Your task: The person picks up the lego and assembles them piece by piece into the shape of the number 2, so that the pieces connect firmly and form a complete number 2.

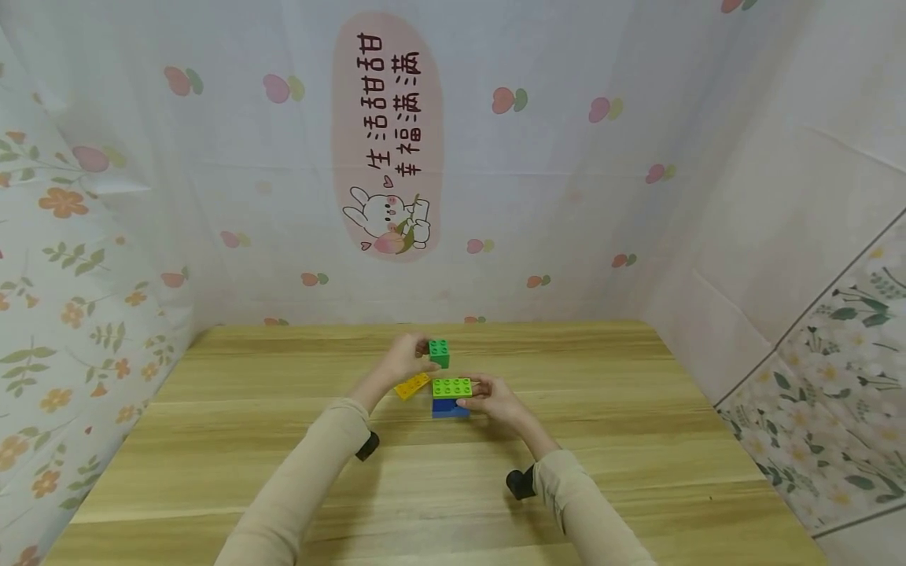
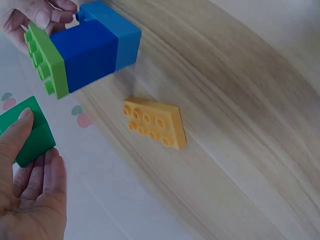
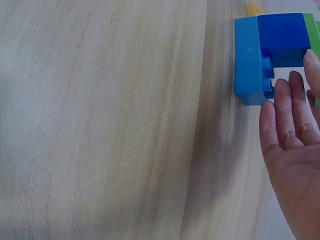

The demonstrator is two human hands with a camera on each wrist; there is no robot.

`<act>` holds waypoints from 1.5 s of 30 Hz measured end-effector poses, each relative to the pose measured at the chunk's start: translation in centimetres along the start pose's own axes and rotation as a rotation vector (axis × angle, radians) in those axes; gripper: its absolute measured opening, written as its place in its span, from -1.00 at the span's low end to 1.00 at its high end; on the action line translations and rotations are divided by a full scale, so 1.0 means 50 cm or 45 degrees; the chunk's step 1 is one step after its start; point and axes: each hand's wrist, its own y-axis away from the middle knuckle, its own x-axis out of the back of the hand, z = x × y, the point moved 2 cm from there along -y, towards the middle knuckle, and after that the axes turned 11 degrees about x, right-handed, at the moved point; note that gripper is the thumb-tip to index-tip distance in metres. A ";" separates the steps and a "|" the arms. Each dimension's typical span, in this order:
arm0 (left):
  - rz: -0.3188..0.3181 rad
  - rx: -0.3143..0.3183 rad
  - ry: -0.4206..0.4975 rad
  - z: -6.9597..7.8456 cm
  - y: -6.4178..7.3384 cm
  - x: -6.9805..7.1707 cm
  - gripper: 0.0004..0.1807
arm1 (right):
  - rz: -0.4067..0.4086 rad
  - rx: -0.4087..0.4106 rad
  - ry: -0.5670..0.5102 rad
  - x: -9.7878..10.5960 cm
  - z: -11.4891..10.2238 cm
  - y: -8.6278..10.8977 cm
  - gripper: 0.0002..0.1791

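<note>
In the left hand (image 1: 406, 358), a green two-by-two building block (image 1: 440, 361) is pinched between thumb and fingers, raised beside and beyond a small stack. That stack has a light blue block (image 2: 129, 42) at the bottom, a dark blue block (image 2: 87, 52) on one half of it, and a lime-green block (image 1: 451, 387) across the top. The right hand (image 1: 498, 402) grips the overhanging right end of the lime-green block by thumb and index finger. Its other fingers (image 3: 284, 112) extend near the light blue block's bare studs. The green block is apart from the stack.
A yellow-orange block (image 2: 154, 125) with two rows of studs lies on the wooden table (image 1: 283, 440), just left of the stack. A printed curtain (image 1: 566, 196) hangs behind the table's far edge. Black wrist mounts (image 1: 521, 483) sit below the sleeves.
</note>
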 end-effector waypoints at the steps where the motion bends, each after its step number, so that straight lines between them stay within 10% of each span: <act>1: -0.005 -0.007 0.003 0.000 0.000 -0.001 -0.53 | 0.002 0.000 0.002 0.000 0.001 0.000 -0.36; 45: -0.213 -0.226 -0.047 0.011 0.019 -0.060 -0.57 | -0.016 0.005 0.013 -0.002 0.014 -0.007 -0.51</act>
